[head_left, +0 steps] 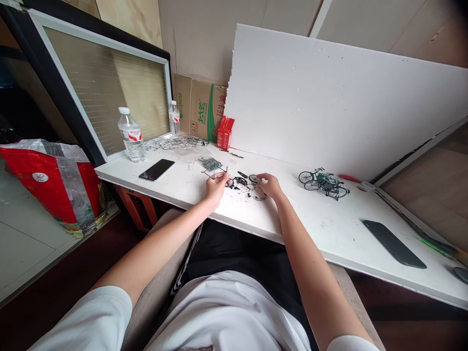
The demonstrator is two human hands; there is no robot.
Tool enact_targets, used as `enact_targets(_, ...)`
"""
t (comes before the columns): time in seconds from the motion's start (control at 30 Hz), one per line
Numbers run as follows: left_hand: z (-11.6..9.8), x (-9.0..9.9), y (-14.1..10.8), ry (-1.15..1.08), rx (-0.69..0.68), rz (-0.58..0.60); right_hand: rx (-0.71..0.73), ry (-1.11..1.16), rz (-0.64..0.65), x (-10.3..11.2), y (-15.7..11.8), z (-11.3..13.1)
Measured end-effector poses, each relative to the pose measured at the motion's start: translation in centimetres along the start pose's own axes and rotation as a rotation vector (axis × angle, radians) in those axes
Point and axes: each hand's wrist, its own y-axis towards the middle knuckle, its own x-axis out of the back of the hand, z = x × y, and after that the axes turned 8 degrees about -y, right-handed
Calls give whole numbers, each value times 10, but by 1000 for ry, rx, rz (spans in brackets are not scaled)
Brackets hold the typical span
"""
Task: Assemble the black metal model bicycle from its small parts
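Observation:
My left hand [216, 190] is closed, pinching a thin dark model bicycle frame [213, 174] just above the white table. Over to the right, my right hand [271, 186] has its fingertips closed on the edge of a small spoked model wheel [253, 179]. Between my hands lie loose black model parts [241, 181], several of them tiny, with curved pieces close to my right fingers. Beyond my left hand is a clear bag of small parts [211, 164]. Finished-looking miniature bicycles [323, 184] stand to the right, partly overlapping.
A black phone [157, 169] and a water bottle [132, 139] are at the left, a second bottle [174, 118] behind. Empty part sprues [183, 142] lie near a small red box [225, 132]. A white foam board [329, 102] rises behind; a dark flat object [394, 243] lies right.

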Motion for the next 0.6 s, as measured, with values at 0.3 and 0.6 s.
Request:
enact_targets(0.3,-2,-2,-1,3,-11,12,325,35,96,-13,-10,27)
enact_targets(0.6,1,-1,0,-43,-17,30,218,162,84,-14,-7,19)
